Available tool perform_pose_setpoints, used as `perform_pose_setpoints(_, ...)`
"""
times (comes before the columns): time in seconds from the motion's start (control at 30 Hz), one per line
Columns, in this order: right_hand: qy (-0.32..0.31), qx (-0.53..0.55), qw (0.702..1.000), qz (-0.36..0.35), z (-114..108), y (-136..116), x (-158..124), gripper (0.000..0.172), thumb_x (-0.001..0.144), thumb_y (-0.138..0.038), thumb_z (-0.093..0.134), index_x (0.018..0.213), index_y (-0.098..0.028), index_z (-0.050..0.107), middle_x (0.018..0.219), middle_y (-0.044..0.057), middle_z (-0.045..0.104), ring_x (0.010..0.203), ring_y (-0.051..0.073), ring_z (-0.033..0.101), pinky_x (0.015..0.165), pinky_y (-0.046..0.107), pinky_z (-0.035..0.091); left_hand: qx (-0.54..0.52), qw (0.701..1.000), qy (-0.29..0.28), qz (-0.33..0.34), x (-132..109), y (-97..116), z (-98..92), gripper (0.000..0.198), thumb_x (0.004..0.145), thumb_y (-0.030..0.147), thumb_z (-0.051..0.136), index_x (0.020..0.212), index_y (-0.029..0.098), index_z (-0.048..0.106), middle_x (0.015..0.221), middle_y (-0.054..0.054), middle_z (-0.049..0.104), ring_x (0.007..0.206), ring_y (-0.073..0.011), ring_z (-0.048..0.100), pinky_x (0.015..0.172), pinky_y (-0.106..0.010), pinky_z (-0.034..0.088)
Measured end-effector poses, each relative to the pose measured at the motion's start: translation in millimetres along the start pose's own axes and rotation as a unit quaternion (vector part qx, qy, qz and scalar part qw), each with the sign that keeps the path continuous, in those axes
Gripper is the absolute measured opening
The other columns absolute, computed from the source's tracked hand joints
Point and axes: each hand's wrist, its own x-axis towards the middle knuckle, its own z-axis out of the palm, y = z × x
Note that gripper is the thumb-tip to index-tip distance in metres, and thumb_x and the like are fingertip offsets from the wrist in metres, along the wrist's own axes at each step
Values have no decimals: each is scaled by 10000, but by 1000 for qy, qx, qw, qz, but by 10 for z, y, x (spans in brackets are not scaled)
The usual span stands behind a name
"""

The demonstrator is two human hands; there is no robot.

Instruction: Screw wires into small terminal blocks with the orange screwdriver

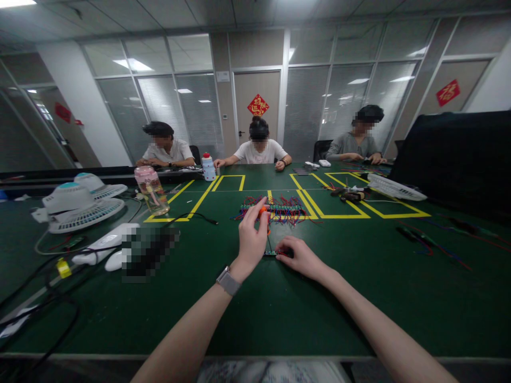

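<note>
My left hand (251,236), with a watch on its wrist, is closed around a screwdriver (269,231) with an orange handle. The thin shaft points down, its tip at a small green circuit board (270,254) on the table. Much of the handle is hidden behind my fingers. At the board's right end, my right hand (298,256) pinches it, with red and dark wires partly showing under the fingertips. Just beyond both hands lies a row of similar green boards (275,208) with many red and blue wires sticking out.
Yellow tape (339,216) marks boxes on the green table (247,319). At left are white fans (85,213), a drink bottle (151,189), a power strip (106,243) and cables. Pliers-like tools (351,195) and a black screen (455,165) are at right. Several people sit opposite.
</note>
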Motion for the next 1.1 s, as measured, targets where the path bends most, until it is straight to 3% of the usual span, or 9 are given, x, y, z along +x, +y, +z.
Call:
perform_pose_setpoints(0.17, -1, -1, 1000, 4, 0, -2, -2, 79, 750, -138, 651, 815, -169, 619, 791, 18, 574, 717, 149, 531, 662, 258, 427, 75, 997, 30, 4, 4, 31, -15, 237, 839, 292, 602, 1059, 218, 647, 972, -47, 565, 870, -157, 566, 822, -297, 461)
perform_pose_setpoints(0.37, -2, -2, 1000, -1, -19, -35, -6, 46, 773, -162, 632, 817, -170, 619, 781, 18, 568, 716, 149, 532, 657, 257, 424, 20, 1000, 9, -18, 12, -4, -10, 342, 946, 227, 383, 1261, 222, 516, 1144, -73, 592, 1046, -165, 558, 937, -329, 424)
perform_pose_setpoints(0.57, -1, -4, 1000, -3, -17, -31, -1, 42, 772, -159, 630, 812, -170, 621, 779, 20, 571, 723, 152, 529, 661, 256, 427, 82, 996, 32, -9, 5, 25, -23, 245, 843, 310, 593, 1069, 227, 638, 961, -40, 539, 852, -150, 554, 820, -295, 459)
perform_pose_setpoints(0.73, -4, -5, 1000, 2, -22, -34, -2, 45, 776, -167, 632, 820, -170, 626, 788, 22, 577, 727, 151, 534, 671, 259, 433, 36, 999, 12, -4, -4, 24, -9, 331, 939, 225, 392, 1236, 233, 536, 1094, -64, 562, 1013, -158, 551, 897, -302, 436)
perform_pose_setpoints(0.97, -3, -6, 1000, 6, -25, -48, -6, 46, 773, -158, 636, 815, -169, 624, 788, 23, 580, 727, 153, 534, 669, 262, 433, 68, 997, 33, 10, -1, 27, -19, 230, 852, 304, 582, 1059, 224, 643, 968, -43, 563, 892, -158, 565, 833, -296, 455)
perform_pose_setpoints(1.1, -4, -6, 1000, 2, -35, -59, -4, 45, 772, -154, 636, 812, -170, 623, 787, 20, 581, 728, 151, 533, 672, 258, 430, 15, 1000, 0, -12, -3, 0, -7, 326, 943, 261, 395, 1229, 234, 547, 1075, -66, 600, 985, -165, 578, 884, -317, 455)
